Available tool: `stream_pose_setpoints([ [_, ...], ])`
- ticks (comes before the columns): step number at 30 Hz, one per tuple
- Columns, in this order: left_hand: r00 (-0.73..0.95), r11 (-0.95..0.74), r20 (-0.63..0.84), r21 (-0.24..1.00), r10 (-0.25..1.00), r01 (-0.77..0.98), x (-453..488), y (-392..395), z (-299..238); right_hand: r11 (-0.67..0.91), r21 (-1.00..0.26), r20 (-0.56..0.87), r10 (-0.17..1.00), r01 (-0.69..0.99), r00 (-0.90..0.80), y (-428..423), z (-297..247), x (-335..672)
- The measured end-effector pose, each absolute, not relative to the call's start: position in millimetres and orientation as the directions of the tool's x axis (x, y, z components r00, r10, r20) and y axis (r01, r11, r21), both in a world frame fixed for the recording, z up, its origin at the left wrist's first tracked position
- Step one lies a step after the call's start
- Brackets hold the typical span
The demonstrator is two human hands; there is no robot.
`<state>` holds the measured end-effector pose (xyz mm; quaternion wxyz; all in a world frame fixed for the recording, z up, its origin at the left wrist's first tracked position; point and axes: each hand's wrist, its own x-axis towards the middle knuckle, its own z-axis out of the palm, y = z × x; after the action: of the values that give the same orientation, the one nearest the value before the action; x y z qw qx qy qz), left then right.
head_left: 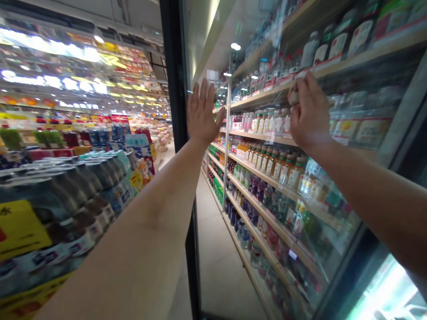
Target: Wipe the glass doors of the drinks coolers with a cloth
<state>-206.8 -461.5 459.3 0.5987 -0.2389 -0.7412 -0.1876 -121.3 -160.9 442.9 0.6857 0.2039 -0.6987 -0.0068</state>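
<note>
My left hand (pixel 202 116) lies flat on the glass door (pixel 223 280), close beside its black frame (pixel 176 66). Its fingers are stretched upward, the thumb held apart, and nothing is in it. Farther right, my right hand (pixel 312 118) is closed with bent fingers around a crumpled pale cloth (pixel 293 97) at the glass. Most of the cloth is hidden by the fingers, so its full shape cannot be made out. Behind or mirrored in the glass are bottled drinks (pixel 270 162) in rows on wooden shelves (pixel 253 200).
To the left stand shrink-wrapped packs of bottles (pixel 63 182) with a yellow price sign (pixel 22 226). A pale floor strip (pixel 166 162) runs between those stacks and the door. At lower right is a dark frame with a bright area (pixel 383 289) beside it.
</note>
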Motion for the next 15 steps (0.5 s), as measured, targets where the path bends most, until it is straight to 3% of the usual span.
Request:
stream_pose_setpoints([
  [2, -0.143, 0.807, 0.980, -0.025, 0.135, 0.590, -209.6, -461.4, 458.7, 0.896, 0.333, 0.938, -0.347, -0.294, 0.002, -164.0, 434.0, -122.7],
  [4, -0.137, 0.814, 0.981, -0.030, 0.134, 0.581, -212.4, -459.8, 458.7, 0.802, 0.478, 0.833, -0.543, -0.358, -0.106, -168.4, 423.7, -123.4],
  [6, -0.152, 0.832, 0.982, -0.011, 0.114, 0.554, -212.5, -457.7, 458.9, 0.730, 0.549, 0.732, -0.655, -0.407, -0.188, -168.6, 422.5, -122.1],
  [8, -0.168, 0.836, 0.981, 0.012, 0.096, 0.548, -209.2, -456.2, 459.1, 0.775, 0.506, 0.782, -0.597, -0.379, -0.179, -162.1, 431.9, -119.3],
  [12, -0.218, 0.827, 0.967, 0.013, 0.132, 0.561, -199.9, -456.5, 459.6, 0.890, 0.348, 0.931, -0.364, -0.294, 0.002, -146.1, 444.3, -117.0],
  [15, -0.219, 0.824, 0.965, 0.005, 0.145, 0.566, -199.5, -457.8, 459.6, 0.806, 0.471, 0.845, -0.529, -0.359, -0.079, -147.5, 430.6, -119.0],
])
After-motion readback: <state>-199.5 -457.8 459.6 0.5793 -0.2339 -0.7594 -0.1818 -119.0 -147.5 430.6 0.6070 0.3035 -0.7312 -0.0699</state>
